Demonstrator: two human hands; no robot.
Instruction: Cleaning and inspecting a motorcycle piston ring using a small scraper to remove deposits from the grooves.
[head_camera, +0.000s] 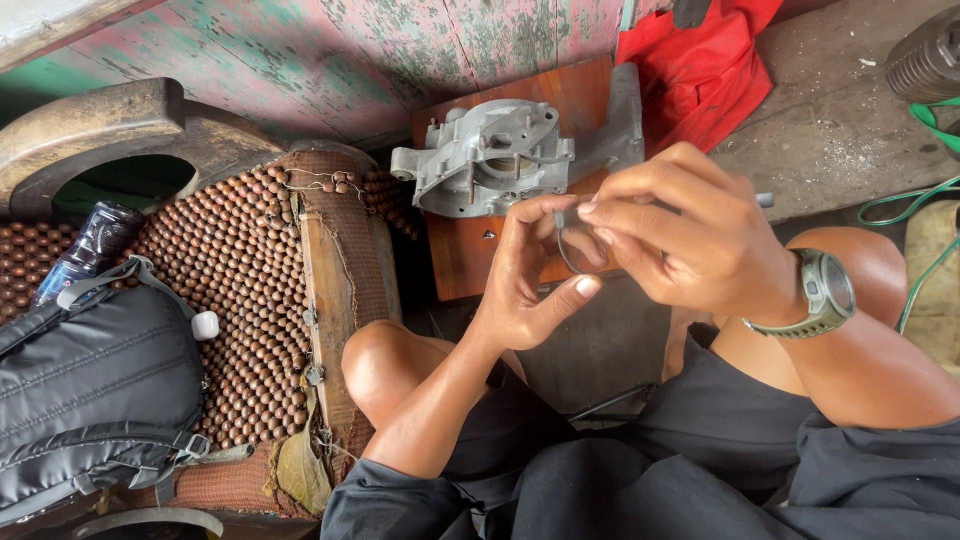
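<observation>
My left hand (530, 275) and my right hand (690, 235) meet above my knees, both pinching a thin metal ring (572, 250) between fingertips. The right wrist wears a grey watch (825, 292). Just beyond the hands, a grey cast-metal engine casing (480, 155) rests on a reddish-brown wooden board (470, 250). Part of the ring is hidden by my fingers.
A wooden-bead seat cover (240, 280) lies at left with a black backpack (90, 390) and a dark bottle (95, 240) on it. A red cloth (700, 70) lies behind the board. Green hose (910, 200) runs at right. A painted wooden wall (350, 50) stands behind.
</observation>
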